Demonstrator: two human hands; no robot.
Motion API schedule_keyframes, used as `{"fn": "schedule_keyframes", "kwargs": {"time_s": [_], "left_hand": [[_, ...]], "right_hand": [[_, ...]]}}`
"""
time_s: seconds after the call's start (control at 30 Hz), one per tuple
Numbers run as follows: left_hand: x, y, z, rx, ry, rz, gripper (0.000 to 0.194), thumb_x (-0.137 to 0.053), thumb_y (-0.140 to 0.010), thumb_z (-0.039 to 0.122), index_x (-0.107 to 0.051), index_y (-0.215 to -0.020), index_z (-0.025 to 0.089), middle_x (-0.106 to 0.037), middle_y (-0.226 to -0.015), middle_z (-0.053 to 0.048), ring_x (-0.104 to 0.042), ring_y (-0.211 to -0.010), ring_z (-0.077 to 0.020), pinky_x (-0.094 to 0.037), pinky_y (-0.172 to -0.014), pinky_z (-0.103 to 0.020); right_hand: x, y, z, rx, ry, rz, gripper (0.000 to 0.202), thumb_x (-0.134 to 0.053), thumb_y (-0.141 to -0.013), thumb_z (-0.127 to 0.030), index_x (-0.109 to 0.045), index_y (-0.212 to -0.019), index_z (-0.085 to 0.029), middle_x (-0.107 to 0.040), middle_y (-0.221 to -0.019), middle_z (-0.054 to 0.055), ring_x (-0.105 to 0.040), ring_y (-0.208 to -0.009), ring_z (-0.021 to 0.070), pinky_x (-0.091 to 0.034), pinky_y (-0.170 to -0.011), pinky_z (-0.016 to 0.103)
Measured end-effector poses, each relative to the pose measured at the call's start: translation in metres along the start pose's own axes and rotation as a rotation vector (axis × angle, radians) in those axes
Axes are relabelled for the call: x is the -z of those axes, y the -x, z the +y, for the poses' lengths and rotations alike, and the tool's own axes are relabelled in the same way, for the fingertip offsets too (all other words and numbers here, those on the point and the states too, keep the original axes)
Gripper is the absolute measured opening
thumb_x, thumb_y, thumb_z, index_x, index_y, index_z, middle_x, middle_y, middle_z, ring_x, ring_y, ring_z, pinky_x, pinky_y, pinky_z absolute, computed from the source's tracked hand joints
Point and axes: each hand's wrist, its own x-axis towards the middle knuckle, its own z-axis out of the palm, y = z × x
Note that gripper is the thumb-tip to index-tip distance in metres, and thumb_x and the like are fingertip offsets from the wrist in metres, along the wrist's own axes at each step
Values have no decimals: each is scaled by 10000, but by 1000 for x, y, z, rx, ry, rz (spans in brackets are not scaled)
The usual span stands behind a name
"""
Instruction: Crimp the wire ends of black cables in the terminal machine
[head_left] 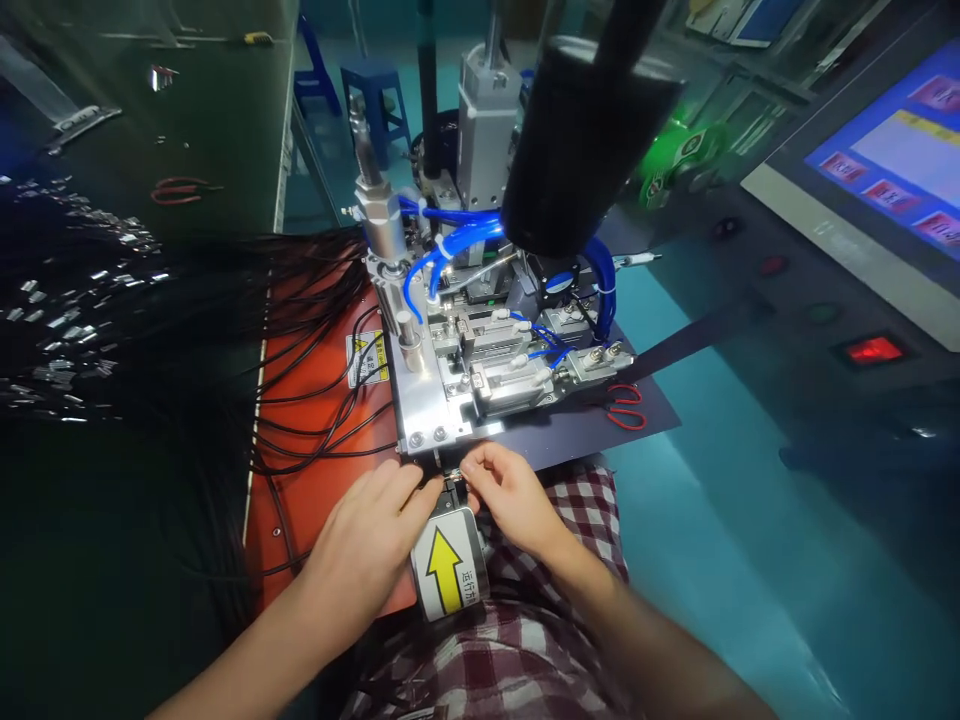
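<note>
My left hand (371, 525) is at the front edge of a metal machine (424, 400), its fingers bent together over a dark fixture (450, 497). What lies under those fingertips is hidden. From the right, my right hand (510, 492) meets the same fixture, thumb and index finger pinched at a small metallic piece (453, 474) that is too small to name. The two hands are close together, with a narrow gap between them. Just below, a white label with a yellow arrow (445, 570) covers a rounded part of the machine.
Black cables (315, 300) run across the orange board (322, 395) to a pile with shiny metal ends (75, 290) at left. Red-handled scissors (626, 407) lie right of the machine. Red-handled pliers (182, 190) rest at upper left. A touchscreen (892, 150) stands at upper right.
</note>
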Motion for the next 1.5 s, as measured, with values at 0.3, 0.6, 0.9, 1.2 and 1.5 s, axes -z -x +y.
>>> {"fn": "schedule_keyframes", "kwargs": {"time_s": [0.3,0.6,0.9,1.2,1.5], "left_hand": [[-7,6,5,71,30,-46,406,-358,-820,19,-538,-1176,97,-591,-976,-122,-561,-761,-223,-515,-603,-339],[-9,2,5,75,70,-15,379,-410,-826,65,-577,-1155,151,-623,-936,-99,-582,-709,-219,-524,-591,-346],[-16,-1,6,139,106,18,358,-369,-843,87,-603,-1109,144,-605,-931,-110,-597,-783,-222,-544,-651,-356],[-15,61,21,436,-14,56,440,-355,-902,185,-394,-1340,177,-526,-1213,-141,-540,-1092,-257,-519,-851,-406],[-14,68,23,440,-227,1,488,-374,-921,319,-345,-1385,171,-449,-1376,-131,-465,-1218,-278,-497,-907,-414]], "right_hand": [[1,-6,1,-105,-208,-50,262,-562,-819,-400,-528,-705,-167,-519,-486,-44,-466,-456,107,-373,-512,238],[-1,-3,6,-30,-159,-3,344,-509,-858,-488,-492,-696,-185,-514,-593,-38,-519,-518,119,-403,-537,250],[-16,-1,8,38,-245,81,281,-525,-860,-435,-453,-725,-200,-437,-558,-69,-427,-468,94,-347,-467,225],[-15,0,9,-1,-349,13,358,-569,-792,-523,-446,-702,-199,-437,-569,-68,-394,-449,82,-343,-459,219],[-10,-1,12,-7,-320,27,359,-541,-828,-519,-490,-729,-178,-500,-596,-49,-449,-473,87,-365,-498,226]]}}
